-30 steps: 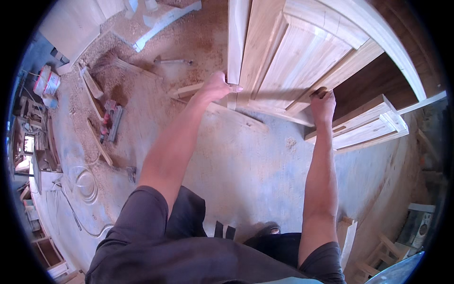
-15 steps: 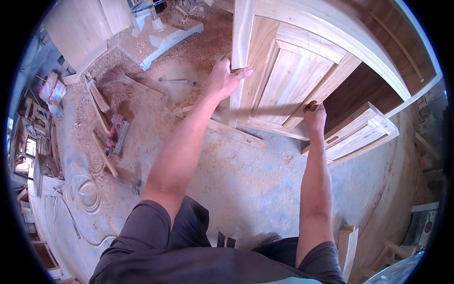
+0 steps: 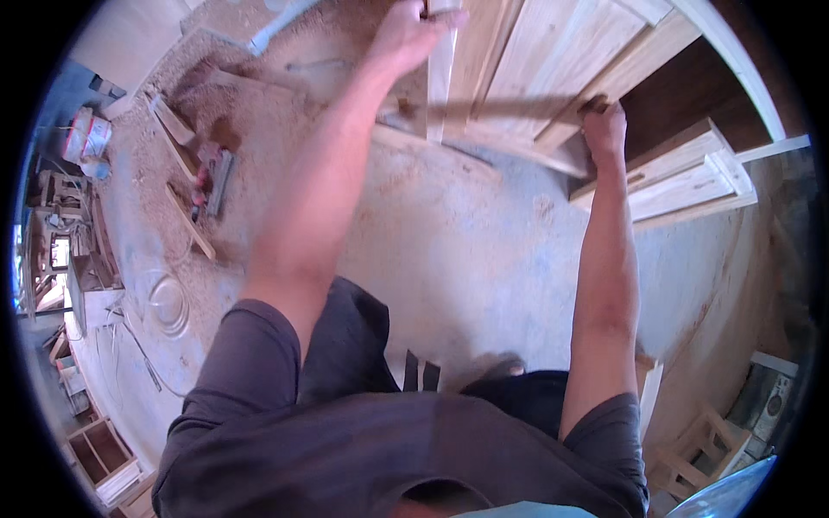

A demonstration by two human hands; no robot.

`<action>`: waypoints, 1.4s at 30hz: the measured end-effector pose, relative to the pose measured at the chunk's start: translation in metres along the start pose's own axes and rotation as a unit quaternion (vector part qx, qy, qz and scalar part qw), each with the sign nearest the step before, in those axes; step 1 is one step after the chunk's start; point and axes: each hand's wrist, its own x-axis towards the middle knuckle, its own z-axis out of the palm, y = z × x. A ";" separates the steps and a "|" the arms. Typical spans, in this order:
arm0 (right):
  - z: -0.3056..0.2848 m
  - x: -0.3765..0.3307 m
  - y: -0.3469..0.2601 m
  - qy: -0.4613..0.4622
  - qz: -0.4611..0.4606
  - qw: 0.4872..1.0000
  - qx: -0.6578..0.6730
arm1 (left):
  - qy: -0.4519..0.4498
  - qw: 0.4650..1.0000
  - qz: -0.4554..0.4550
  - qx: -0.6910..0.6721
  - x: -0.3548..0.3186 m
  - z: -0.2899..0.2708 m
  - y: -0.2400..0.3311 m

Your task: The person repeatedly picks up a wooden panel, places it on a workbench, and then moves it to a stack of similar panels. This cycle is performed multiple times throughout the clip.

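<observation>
panelled wooden door [image 3: 527, 69], standing on the sawdust-strewn floor [image 3: 484, 250], left hand [image 3: 410, 34] clamped round its side stile, right hand [image 3: 603, 128] closed on the lower rail; likely heavy, rigid, awkward; best gripped by the frame edges.

One panelled wooden door [image 3: 553, 69]; two hands; one white-painted frame stack [image 3: 682, 177]; one coiled cable [image 3: 168, 302]

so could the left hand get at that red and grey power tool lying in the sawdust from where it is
Probably not as things stand. The left hand is wrapped around the upright edge of the wooden door panel, while the power tool lies on the floor well off to the left, so it would mean letting go and bending down.
</observation>
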 end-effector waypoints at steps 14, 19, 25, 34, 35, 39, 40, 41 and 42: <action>-0.001 -0.002 -0.001 0.028 -0.021 0.999 -0.017 | 0.024 0.998 0.039 -0.050 -0.005 0.006 0.008; -0.010 -0.012 -0.010 0.016 -0.029 0.999 -0.043 | 0.046 0.998 0.031 -0.003 -0.006 0.009 0.016; -0.002 -0.013 -0.016 0.021 -0.039 0.999 0.016 | 0.063 0.997 0.045 0.009 -0.006 0.009 0.007; -0.001 -0.015 -0.024 0.029 -0.026 0.999 -0.016 | 0.052 0.999 0.013 0.002 -0.003 0.004 -0.004; -0.002 -0.011 -0.017 0.032 -0.031 0.999 -0.002 | 0.046 0.999 0.012 -0.001 0.001 0.007 -0.004; -0.003 -0.006 -0.004 0.065 -0.065 0.996 -0.022 | 0.058 0.996 0.050 -0.034 0.005 0.015 -0.010; -0.006 -0.010 -0.013 0.053 -0.029 0.998 -0.004 | 0.065 0.998 0.022 0.003 0.007 0.012 -0.010; -0.006 -0.011 -0.017 0.045 -0.013 0.999 0.003 | 0.066 0.997 0.039 -0.018 0.006 0.011 -0.007; -0.009 -0.012 -0.016 0.034 0.010 0.999 0.002 | 0.059 0.997 0.035 -0.043 0.000 0.016 0.009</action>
